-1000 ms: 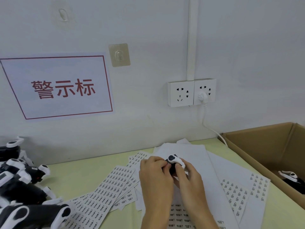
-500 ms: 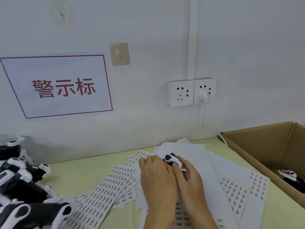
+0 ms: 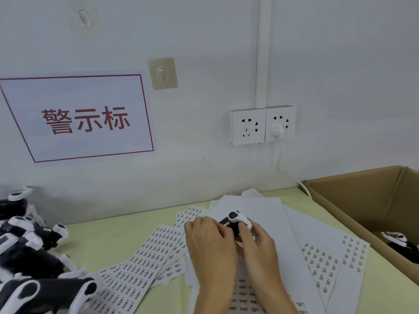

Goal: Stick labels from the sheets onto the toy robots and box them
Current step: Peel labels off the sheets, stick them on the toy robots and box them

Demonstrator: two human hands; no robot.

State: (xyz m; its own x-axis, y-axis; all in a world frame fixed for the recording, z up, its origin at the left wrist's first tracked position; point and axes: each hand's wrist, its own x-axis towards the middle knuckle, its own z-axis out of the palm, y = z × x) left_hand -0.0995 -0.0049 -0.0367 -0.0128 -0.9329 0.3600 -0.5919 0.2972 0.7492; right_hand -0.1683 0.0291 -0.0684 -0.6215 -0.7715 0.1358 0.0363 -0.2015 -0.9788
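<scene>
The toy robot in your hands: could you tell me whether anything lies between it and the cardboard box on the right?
Nothing visible blocks the way. Both hands, left hand and right hand, hold the toy robot above the label sheets, which lie flat between it and the open cardboard box.

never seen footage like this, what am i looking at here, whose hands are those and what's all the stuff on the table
There is no machine here. A person wears a camera on the head, so you look forward and down at their own two bare hands. The left hand and right hand together hold one small black-and-white plastic toy robot above the pale green table. Under and around the hands lie white sheets of small printed labels, some overlapping. A heap of black-and-white toy robots waits at the left. At the right stands an open brown cardboard box with at least one toy robot inside. On the wall hang a white sign with red characters and white wall sockets.
</scene>
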